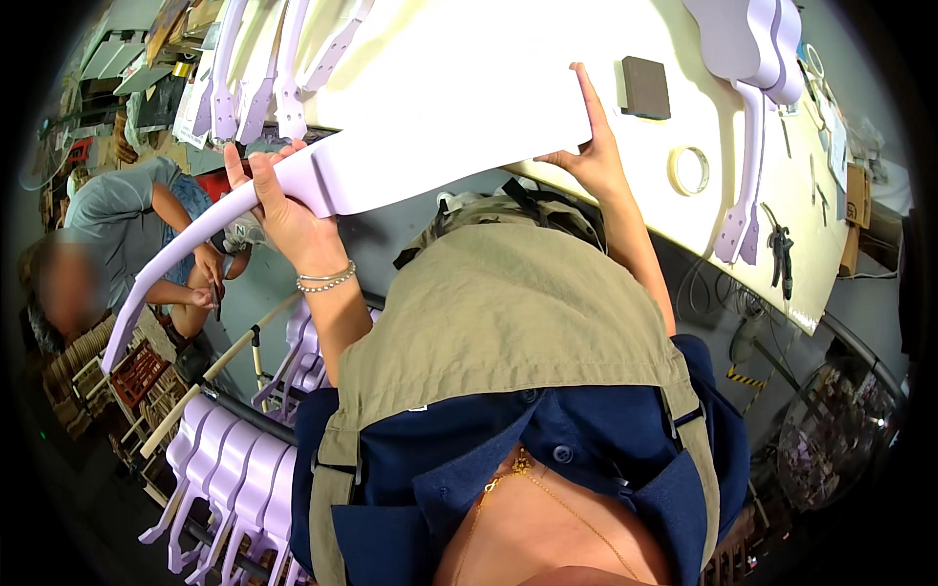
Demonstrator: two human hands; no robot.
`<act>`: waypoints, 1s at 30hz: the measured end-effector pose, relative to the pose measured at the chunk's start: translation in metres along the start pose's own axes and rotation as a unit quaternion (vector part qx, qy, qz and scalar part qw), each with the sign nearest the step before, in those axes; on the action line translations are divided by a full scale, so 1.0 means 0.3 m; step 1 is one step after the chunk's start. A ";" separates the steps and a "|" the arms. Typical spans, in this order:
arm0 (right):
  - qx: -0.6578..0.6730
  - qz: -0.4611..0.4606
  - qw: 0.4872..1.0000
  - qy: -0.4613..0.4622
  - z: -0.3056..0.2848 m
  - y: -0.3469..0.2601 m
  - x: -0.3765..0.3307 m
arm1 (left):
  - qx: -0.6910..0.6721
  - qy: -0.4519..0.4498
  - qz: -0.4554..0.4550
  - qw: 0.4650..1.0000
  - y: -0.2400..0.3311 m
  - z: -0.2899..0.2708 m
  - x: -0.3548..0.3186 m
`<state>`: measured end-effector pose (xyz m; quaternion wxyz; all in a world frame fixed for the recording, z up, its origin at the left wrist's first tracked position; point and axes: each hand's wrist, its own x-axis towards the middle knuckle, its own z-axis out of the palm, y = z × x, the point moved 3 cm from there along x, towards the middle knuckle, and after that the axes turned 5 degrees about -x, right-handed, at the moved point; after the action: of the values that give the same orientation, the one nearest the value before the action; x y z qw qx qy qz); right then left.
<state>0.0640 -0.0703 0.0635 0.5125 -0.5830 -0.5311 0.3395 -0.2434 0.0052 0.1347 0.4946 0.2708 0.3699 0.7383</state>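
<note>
I hold a lilac guitar [318, 181] sideways at the near edge of the table, its body washed out to white by the glare. My left hand [293, 220] grips it where the neck meets the body, thumb and fingers on either side. From there the neck curves down to the left. At the opposite end of the body, my right hand [591, 161] presses against the edge, with fingers pointing up and the thumb underneath. Close to that hand on the table lie a dark brown block [646, 88] and a roll of tape [689, 170].
Another lilac guitar [747, 117] lies on the right of the pale table [674, 220], near black pliers [780, 262]. Several lilac necks [288, 93] line the far left. A rack of lilac guitars [230, 449] stands beside me at lower left. Another person [122, 230] sits at left.
</note>
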 end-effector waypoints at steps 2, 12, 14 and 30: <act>-0.122 -0.014 0.992 0.004 -0.018 -0.041 0.005 | 0.059 -0.030 0.017 0.998 0.006 0.019 -0.009; -0.422 -0.121 0.898 0.024 -0.009 -0.193 0.024 | 0.126 -0.378 0.031 0.917 -0.010 0.310 -0.055; -0.361 -0.115 0.925 0.029 -0.008 -0.209 0.024 | 0.113 -0.412 0.008 0.904 -0.027 0.384 -0.075; -0.319 0.010 0.941 0.113 -0.120 -0.110 0.009 | 0.133 -0.512 -0.086 0.844 -0.108 0.614 -0.001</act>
<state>0.0895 -0.0790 0.1042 0.3528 -0.7558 -0.5444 0.0889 -0.0849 0.0638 0.2150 0.6343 0.6406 0.1804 0.3933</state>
